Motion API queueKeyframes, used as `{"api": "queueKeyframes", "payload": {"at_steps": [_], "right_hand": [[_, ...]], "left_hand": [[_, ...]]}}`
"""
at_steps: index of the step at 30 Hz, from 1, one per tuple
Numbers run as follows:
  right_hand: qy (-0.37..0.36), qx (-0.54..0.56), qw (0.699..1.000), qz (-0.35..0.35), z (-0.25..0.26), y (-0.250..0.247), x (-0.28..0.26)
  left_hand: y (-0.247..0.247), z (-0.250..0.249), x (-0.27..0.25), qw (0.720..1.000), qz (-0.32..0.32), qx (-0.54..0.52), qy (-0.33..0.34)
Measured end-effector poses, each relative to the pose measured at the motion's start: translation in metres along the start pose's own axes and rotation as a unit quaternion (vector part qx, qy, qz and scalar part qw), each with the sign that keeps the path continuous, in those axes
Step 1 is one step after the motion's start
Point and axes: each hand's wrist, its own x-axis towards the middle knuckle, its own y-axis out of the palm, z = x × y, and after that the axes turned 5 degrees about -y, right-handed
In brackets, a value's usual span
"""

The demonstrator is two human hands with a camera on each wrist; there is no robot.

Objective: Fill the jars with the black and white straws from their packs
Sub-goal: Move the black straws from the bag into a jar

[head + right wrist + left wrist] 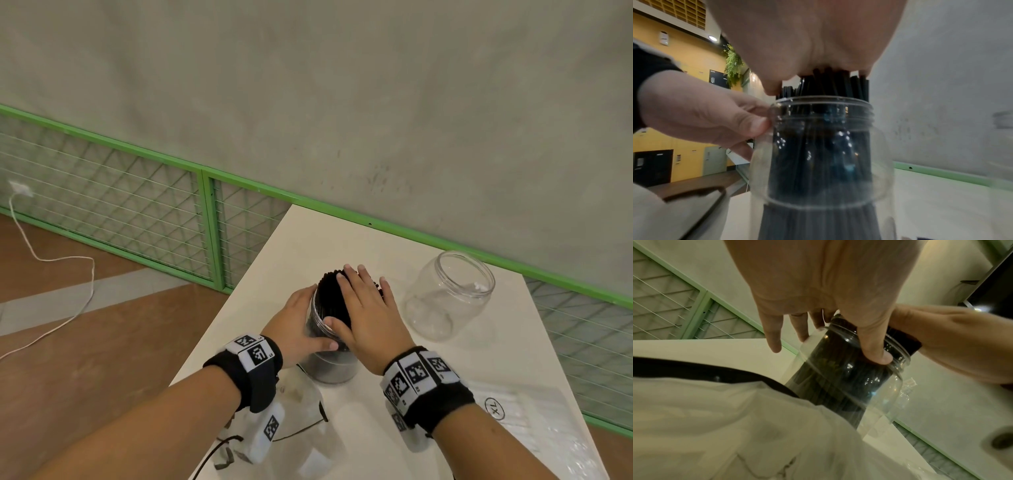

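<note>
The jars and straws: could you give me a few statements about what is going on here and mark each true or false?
1. The black straws stand in the near jar. True.
2. The far jar is full of white straws. False: no straws show in it.
3. The left hand grips the near jar. True.
4. The right hand holds a lid. False: its flat palm rests on the straw tops.
5. Both jars stand on the floor. False: they stand on the table.

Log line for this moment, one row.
left hand grips jar | right hand presses black straws down | second jar empty
</note>
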Motion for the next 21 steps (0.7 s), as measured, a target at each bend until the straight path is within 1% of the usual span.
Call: {"api": "queueKeyframes", "payload": {"at_steps": [3,6,7,9,12,14,16,18,21], "right_hand": [[-0.005,-0.018,1.000,0.008,0.002,-0.003,0.012],[-0.008,-0.003,1.000,0.029,-0.004,-0.007,0.022],[-0.005,0.004,1.000,0.024,-0.005,-0.006,0.023],[0.009,0.033,0.999,-0.017,-0.003,-0.004,0.024],[0.047,0.087,0.989,-0.106,0.003,-0.001,0.022],[0.068,0.093,0.984,-0.137,0.008,0.001,0.018],[0.088,0.071,0.987,-0.117,0.013,0.005,0.012],[0.109,0.055,0.990,-0.070,0.018,0.009,0.005],[0.137,0.104,0.985,-0.023,0.020,0.004,0.004]], "left_hand": [[0.000,0.000,0.000,1.000,0.006,0.003,-0.005],[-0.001,-0.002,0.000,1.000,0.013,0.015,-0.004],[-0.002,-0.003,0.000,1.000,0.015,0.014,-0.003],[-0.003,-0.002,-0.001,1.000,0.019,0.009,0.000],[-0.005,-0.002,-0.001,1.000,0.026,0.003,0.002],[-0.005,-0.002,0.000,1.000,0.030,0.005,0.000],[-0.005,-0.003,0.000,0.999,0.032,0.006,-0.003],[-0.004,-0.004,-0.001,1.000,0.030,0.005,-0.004],[-0.004,-0.006,-0.002,1.000,0.030,0.004,-0.002]]}}
